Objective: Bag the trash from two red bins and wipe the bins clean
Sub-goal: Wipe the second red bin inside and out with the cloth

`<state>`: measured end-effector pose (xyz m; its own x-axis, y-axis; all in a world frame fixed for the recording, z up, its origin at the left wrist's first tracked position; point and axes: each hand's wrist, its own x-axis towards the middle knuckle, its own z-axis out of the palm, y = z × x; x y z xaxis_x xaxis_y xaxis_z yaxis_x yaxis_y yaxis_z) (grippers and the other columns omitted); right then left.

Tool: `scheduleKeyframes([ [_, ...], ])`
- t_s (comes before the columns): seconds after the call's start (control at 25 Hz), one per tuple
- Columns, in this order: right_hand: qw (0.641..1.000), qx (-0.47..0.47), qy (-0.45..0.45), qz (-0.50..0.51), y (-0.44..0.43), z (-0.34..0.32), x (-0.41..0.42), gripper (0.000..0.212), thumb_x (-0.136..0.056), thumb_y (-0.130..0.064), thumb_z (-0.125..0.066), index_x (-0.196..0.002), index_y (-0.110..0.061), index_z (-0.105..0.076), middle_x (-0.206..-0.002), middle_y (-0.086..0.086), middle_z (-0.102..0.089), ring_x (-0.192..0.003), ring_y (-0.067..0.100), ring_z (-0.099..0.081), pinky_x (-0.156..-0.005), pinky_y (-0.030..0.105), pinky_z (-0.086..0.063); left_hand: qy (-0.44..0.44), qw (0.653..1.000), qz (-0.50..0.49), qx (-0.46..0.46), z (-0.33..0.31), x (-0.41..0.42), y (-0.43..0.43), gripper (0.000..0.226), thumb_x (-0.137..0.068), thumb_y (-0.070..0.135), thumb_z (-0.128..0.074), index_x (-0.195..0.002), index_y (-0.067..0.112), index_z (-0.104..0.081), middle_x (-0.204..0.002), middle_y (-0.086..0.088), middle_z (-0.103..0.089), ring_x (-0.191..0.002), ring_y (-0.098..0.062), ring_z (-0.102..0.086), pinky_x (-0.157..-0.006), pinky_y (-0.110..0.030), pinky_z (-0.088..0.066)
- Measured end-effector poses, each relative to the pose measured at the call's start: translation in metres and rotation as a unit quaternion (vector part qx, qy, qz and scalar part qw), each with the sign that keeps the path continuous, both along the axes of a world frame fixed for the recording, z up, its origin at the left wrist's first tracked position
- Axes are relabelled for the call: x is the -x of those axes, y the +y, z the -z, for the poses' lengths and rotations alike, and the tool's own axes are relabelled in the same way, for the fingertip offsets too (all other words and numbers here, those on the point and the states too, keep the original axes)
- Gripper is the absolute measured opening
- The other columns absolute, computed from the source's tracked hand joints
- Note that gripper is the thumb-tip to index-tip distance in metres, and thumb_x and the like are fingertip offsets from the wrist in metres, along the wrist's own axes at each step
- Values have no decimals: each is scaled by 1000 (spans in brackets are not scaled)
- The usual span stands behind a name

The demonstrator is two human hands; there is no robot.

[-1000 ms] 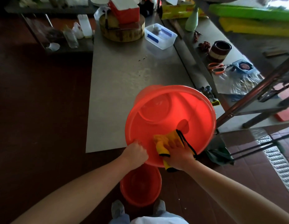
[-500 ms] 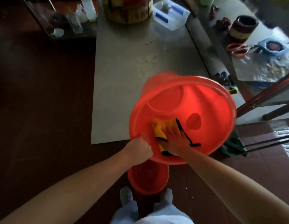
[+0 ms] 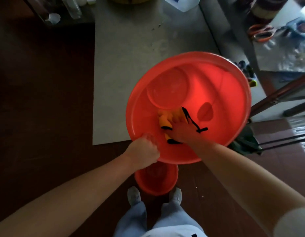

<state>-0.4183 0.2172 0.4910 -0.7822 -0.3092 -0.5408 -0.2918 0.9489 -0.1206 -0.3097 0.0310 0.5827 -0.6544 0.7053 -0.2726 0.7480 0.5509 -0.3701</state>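
At the bench [image 3: 131,48], left hand [image 3: 144,149] fingers grip bin [image 3: 233,100] rim, right hand [image 3: 180,131] presses cloth [image 3: 164,119] w/ flat fingers; we'd overlap strokes.

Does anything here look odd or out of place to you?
One thing: a dark oval patch on the big bin's inner wall, right of the cloth. Stain or shadow, I cannot tell. The bin is tipped, but the left hand grips its rim.
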Motion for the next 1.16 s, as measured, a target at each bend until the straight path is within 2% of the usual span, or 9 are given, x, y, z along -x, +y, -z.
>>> scheduleKeyframes([
  [0.16,999,-4,-40,-5,17,-34,-51,76,-98,-68,-30,-161,-36,-3,-170,-6,-1,-156,24,3,-123,53,-1,-12,1000,-8,2,-8,-4,2,38,-62,58,-78,-56,22,-70,-60,4,-66,-58,-17,-63,-68,-26,-51],
  [0.36,996,-50,-73,-25,30,-55,-86,78,-97,-72,-23,-160,-37,7,-169,-8,8,-155,24,12,-123,53,4,-32,999,-13,18,-12,-3,-1,31,-73,51,-74,-61,23,-70,-64,8,-67,-61,-15,-64,-66,-26,-48],
  [0.44,994,-55,-86,-24,29,-55,-81,78,-97,-72,-23,-160,-37,7,-169,-7,9,-155,24,13,-123,53,5,-60,998,-4,24,-9,0,-1,32,-82,50,-67,-69,21,-71,-71,4,-69,-67,-19,-66,-71,-30,-50],
  [0.6,995,-21,-102,-8,18,-42,-48,79,-97,-71,-27,-160,-37,6,-169,-7,10,-155,24,12,-123,54,3,-35,999,-8,19,-9,0,-1,31,-68,50,-76,-58,21,-69,-61,4,-66,-59,-18,-63,-66,-27,-52],
  [0.72,996,-15,-90,11,6,-22,-11,77,-99,-69,-26,-160,-36,6,-169,-6,12,-155,23,13,-123,54,1,-46,999,2,28,1,-2,2,28,-75,47,-73,-63,21,-71,-67,3,-68,-65,-20,-66,-73,-31,-55],
  [0.84,999,-21,-28,13,-6,-5,21,75,-100,-67,-31,-162,-35,-4,-170,-4,5,-156,23,8,-124,53,1,-54,999,-8,3,-1,0,8,34,-76,49,-74,-57,22,-66,-61,5,-64,-58,-16,-62,-65,-29,-50],
  [1.0,997,-41,-60,0,-12,-7,41,77,-99,-70,-26,-162,-32,-3,-170,-3,3,-156,22,6,-124,54,2,-69,996,-42,-42,-11,8,10,39,-79,57,-69,-60,23,-67,-61,4,-63,-56,-16,-60,-59,-27,-45],
  [1.16,995,-64,-61,-50,-10,-31,22,76,-98,-69,-20,-162,-32,-4,-170,-2,0,-156,24,5,-123,54,2,-84,993,-74,-22,-22,12,5,41,-79,63,-64,-67,24,-73,-66,5,-68,-60,-16,-65,-60,-25,-47],
])
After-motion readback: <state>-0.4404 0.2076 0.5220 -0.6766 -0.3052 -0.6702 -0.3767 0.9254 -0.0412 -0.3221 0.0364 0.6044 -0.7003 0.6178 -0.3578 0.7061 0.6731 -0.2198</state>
